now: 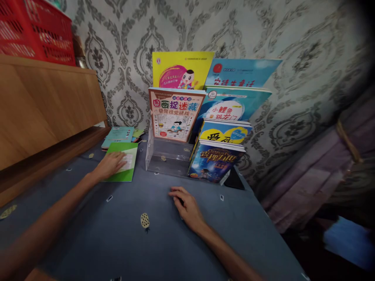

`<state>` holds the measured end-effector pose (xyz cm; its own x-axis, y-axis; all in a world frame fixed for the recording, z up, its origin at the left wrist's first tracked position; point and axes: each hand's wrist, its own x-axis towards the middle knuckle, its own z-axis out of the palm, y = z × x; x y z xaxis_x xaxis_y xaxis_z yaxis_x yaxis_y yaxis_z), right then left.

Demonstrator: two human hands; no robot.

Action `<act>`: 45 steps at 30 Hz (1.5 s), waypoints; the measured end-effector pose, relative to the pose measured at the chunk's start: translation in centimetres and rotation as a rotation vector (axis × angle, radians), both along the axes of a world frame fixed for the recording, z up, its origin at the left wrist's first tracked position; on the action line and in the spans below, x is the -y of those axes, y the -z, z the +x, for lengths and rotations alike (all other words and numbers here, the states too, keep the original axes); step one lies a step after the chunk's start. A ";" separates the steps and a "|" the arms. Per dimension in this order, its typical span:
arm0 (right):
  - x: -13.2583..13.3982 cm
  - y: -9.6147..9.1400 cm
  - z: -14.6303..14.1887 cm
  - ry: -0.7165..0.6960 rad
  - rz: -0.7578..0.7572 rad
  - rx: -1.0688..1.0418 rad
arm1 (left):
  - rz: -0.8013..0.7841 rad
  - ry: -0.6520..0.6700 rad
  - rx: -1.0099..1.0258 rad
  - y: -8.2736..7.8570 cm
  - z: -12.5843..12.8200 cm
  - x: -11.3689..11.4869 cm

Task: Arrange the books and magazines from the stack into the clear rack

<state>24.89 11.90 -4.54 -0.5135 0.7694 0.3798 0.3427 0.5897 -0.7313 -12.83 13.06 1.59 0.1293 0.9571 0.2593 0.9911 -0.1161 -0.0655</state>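
Here's the left hand (109,166), fingers laid across the thin green-and-white paper book (129,151), not closed around it. That book lies on the blue-grey patterned tablecloth (125,222), in front of a low pile of pale-teal booklets (120,134). Over to the right hand (186,207): loosely curled, holding nothing, near the clear plastic stepped rack (168,150) bearing upright colourful paperbacks (218,160).

Illumination: dim, diffuse; wide-angle distortion.
Detail is sharpest around the clear book rack (171,150). Right of the rack, the curtain (315,171) blurs into deep shadow; upper left of it, the red basket (51,29) appears stretched and soft.
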 end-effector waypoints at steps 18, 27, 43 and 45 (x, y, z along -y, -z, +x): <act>0.1 -0.1 0.0 -0.005 0.024 0.005 | -0.274 -0.301 0.060 3.7 0.8 2.6; 0.2 -0.3 -0.2 -0.014 0.017 0.012 | -0.300 -0.272 0.049 3.8 4.7 8.2; 0.2 0.1 -0.3 0.007 -0.004 0.055 | -0.149 -0.131 0.010 6.7 9.4 12.2; 0.4 0.0 -0.3 0.003 0.024 0.051 | -0.141 -0.099 0.009 6.8 10.5 12.4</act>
